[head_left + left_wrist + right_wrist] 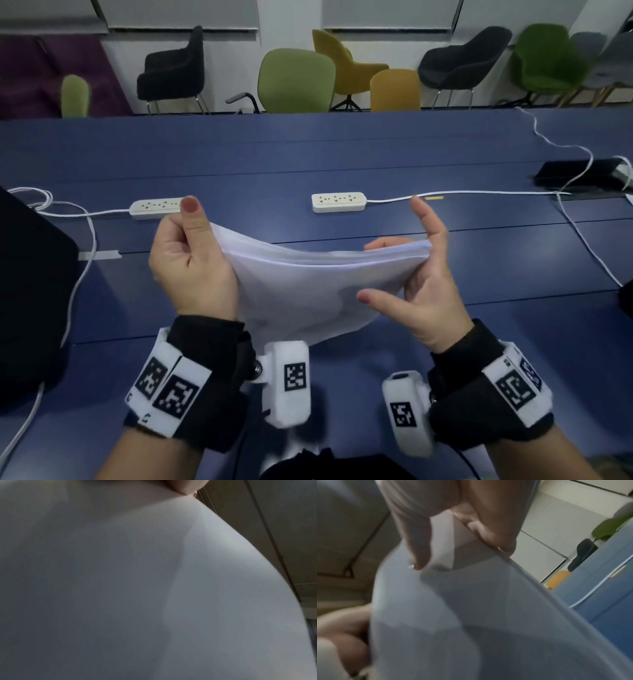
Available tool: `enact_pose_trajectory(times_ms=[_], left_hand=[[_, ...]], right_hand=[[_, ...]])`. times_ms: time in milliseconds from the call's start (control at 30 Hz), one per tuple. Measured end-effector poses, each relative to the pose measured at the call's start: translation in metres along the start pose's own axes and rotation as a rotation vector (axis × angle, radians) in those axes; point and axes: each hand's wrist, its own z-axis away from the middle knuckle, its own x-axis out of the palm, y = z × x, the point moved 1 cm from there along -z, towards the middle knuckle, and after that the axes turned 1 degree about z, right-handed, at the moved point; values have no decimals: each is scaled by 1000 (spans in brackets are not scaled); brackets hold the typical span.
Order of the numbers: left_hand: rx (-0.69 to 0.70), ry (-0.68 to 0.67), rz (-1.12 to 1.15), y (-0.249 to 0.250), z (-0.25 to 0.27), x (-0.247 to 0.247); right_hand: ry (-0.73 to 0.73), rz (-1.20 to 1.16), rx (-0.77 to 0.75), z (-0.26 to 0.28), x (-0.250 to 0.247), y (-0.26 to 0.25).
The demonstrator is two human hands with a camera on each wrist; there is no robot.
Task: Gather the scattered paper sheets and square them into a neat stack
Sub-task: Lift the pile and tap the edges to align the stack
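A stack of white paper sheets [308,284] hangs in the air above the blue table [342,154], sagging in the middle. My left hand [191,253] grips its left end, thumb up on the near side. My right hand [424,284] pinches the right end, with the thumb on the near face, fingers behind and the index finger pointing up. In the left wrist view the paper [137,588] fills the frame, with a fingertip [185,485] at the top. The right wrist view shows my fingers [488,520] on the blurred sheets' [471,615] edge.
Two white power strips [156,208] [338,202] with cables lie across the table behind the paper. A black object [30,291] sits at the left edge, a black box [575,174] at far right. A tape strip [99,255] is stuck down. Chairs [294,82] stand beyond.
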Motion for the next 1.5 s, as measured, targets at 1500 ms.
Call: enact_pose_trajectory(times_ms=[1500], left_hand=[[-337, -637, -26, -95, 46, -35]], right_hand=[[211, -13, 288, 23, 18, 72]])
